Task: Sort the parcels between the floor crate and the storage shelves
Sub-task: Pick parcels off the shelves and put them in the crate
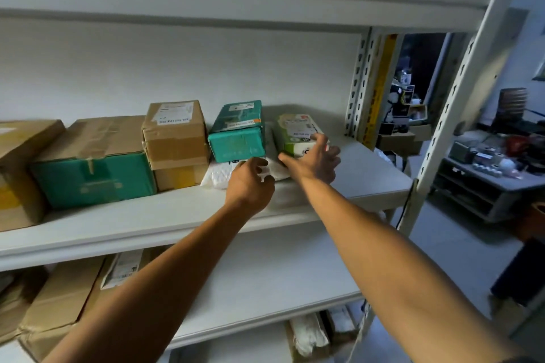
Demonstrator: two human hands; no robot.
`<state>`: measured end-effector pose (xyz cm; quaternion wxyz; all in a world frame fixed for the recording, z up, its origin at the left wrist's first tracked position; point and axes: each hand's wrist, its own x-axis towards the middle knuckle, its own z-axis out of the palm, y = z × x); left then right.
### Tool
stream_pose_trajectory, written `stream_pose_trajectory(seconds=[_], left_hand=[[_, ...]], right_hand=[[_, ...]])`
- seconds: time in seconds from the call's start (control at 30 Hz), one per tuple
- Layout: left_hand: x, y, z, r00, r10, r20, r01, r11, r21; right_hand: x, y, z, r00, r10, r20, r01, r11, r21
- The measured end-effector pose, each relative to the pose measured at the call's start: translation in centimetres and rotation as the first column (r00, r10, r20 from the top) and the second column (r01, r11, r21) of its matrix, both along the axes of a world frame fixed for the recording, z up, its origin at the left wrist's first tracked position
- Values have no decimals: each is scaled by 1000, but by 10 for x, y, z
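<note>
On the middle shelf stands a row of parcels. At its right end my right hand grips a green and white parcel, thumb at its front and fingers on its right side. Just left of it a small teal parcel sits on a white padded mailer. My left hand has curled fingers that pinch the mailer's front right edge. The floor crate is out of view.
Left of the teal parcel are a brown box, a teal-fronted carton and another brown box. Cartons fill the lower shelf's left. A slotted upright stands at the right, with a cluttered bench beyond.
</note>
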<state>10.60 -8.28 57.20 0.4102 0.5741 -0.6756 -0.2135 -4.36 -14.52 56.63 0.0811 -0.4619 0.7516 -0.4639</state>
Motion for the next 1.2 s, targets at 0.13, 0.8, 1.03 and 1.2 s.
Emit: stream_pose_trajectory(seconds=[0.13, 0.8, 1.03, 1.2], left_hand=[[-9, 4, -2, 999, -31, -34, 32, 999, 16], [-44, 28, 2, 760, -238, -605, 441, 872, 212], [-30, 45, -19, 644, -309, -700, 463, 886, 34], [-23, 59, -32, 544, -353, -761, 550, 835, 7]], right_hand=[[-14, 26, -5, 1000, 4, -17, -5, 999, -53], [-25, 148, -82, 967, 213, 140, -52, 702, -710], [-50, 190, -87, 868, 387, 310, -187, 835, -518], [-78, 198, -50, 624, 559, 546, -396, 829, -396]])
